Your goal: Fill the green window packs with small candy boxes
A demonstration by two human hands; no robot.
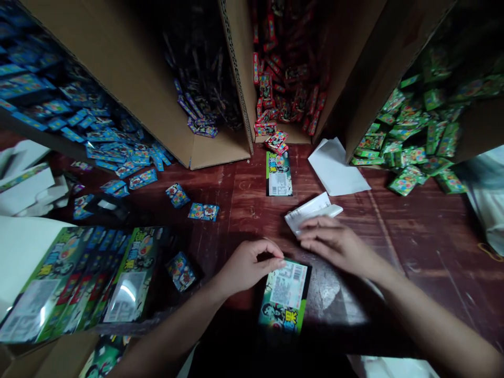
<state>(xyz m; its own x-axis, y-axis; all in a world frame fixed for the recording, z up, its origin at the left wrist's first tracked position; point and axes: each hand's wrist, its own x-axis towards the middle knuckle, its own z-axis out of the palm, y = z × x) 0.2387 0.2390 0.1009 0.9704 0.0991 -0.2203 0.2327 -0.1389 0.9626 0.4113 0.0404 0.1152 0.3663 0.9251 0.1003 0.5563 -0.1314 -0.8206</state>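
Observation:
My left hand (247, 265) is curled, with thumb and fingers pinching the top edge of a flat green pouch (284, 298) that lies on the dark wooden table (413, 241) in front of me. The pouch shows a white label with a QR code and barcode. My right hand (334, 244) lies just right of it, fingers stretched out flat, their tips resting on a small white packet (311, 211). Another green pouch (279, 174) lies farther back on the table.
Open cardboard boxes stand at the back: blue sachets (79, 121) spilling out at left, purple ones (197, 115), red ones (275, 94), green ones (409, 142) at right. White paper (338, 168) lies behind. A stack of filled green pouches (79, 278) lies at left.

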